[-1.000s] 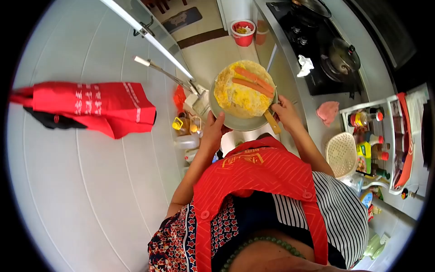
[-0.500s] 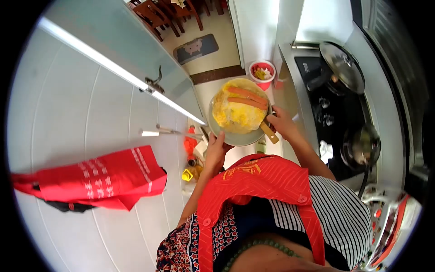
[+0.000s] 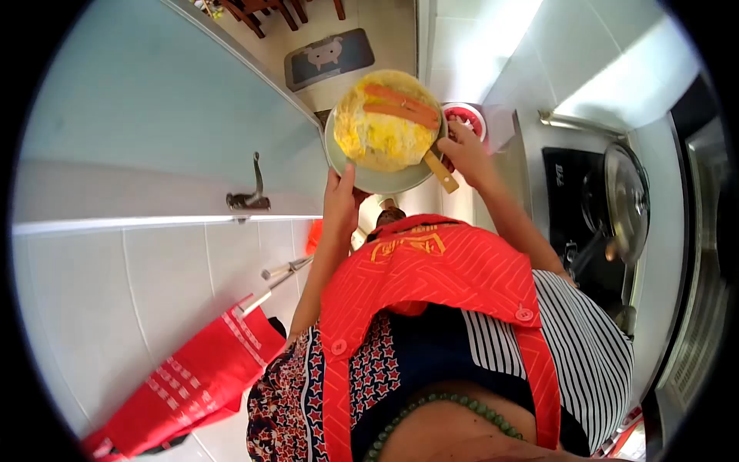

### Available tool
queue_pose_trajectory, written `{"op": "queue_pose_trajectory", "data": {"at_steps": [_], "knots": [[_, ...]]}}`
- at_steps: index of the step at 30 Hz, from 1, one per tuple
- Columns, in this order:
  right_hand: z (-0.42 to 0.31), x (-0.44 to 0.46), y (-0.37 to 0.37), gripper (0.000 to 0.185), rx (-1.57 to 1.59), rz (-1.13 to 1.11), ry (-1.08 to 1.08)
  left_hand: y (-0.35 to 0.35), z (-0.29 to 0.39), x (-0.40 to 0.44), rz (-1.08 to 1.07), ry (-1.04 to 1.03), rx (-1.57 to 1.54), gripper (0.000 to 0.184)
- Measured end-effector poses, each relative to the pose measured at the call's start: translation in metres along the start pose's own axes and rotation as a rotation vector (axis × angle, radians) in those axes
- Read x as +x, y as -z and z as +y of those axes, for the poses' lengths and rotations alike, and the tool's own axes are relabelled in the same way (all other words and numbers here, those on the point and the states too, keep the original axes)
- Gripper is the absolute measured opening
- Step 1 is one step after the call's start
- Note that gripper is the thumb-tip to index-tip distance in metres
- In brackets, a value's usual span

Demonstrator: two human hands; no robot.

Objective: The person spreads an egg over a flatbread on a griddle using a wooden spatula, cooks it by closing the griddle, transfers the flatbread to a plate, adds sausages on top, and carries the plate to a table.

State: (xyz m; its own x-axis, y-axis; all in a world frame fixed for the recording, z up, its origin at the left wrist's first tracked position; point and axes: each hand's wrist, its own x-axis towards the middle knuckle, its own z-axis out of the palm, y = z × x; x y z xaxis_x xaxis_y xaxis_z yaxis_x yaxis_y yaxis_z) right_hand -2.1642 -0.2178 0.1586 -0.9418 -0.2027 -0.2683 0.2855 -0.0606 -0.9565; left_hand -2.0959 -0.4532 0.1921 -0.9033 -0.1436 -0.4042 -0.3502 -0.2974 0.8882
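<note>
A light plate [image 3: 385,182] is held up in front of my body. On it lie a yellow egg pancake [image 3: 385,142] and strips of pink-orange sausage [image 3: 402,105], side by side near the pancake's upper right. A wooden handle [image 3: 441,171] sticks out over the plate's lower right rim; what it belongs to is hidden. My left hand [image 3: 339,202] grips the plate's lower left edge, thumb on the rim. My right hand [image 3: 466,156] is closed round the right edge beside the handle.
A door [image 3: 154,100] with a metal handle [image 3: 249,192] stands at the left, a hung red apron [image 3: 192,377] below it. Ahead are a floor mat [image 3: 329,60] and a red bin [image 3: 466,119]. A stove [image 3: 566,181] with a lidded pan [image 3: 625,204] is on the right.
The view has moved forward and turned; the mat and door are nearer, and the stove's far end has come closer. Both hands still hold the plate, now higher in view.
</note>
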Motion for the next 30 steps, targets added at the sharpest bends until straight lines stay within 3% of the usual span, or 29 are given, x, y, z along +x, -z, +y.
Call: {"op": "queue_pose_trajectory", "data": {"at_steps": [9,12,15,23,30], "knots": [[-0.054,0.164,-0.029,0.028,0.109,0.008,-0.071,0.005,0.091,0.167,0.028,-0.047,0.066,0.043],[-0.052,0.19,-0.032,0.033,0.098,-0.026,-0.09,0.005,0.092,0.183,0.059,-0.071,0.034,0.044],[-0.048,0.233,-0.035,0.026,-0.011,0.001,-0.043,0.011,0.09,0.21,0.094,-0.066,-0.004,0.043],[-0.102,0.45,-0.048,0.029,-0.079,0.002,-0.076,0.013,0.164,0.425,0.072,-0.069,-0.098,0.043],[-0.153,0.56,-0.068,0.034,-0.092,0.0,-0.006,0.018,0.222,0.529,0.13,-0.074,-0.116,0.043]]}}
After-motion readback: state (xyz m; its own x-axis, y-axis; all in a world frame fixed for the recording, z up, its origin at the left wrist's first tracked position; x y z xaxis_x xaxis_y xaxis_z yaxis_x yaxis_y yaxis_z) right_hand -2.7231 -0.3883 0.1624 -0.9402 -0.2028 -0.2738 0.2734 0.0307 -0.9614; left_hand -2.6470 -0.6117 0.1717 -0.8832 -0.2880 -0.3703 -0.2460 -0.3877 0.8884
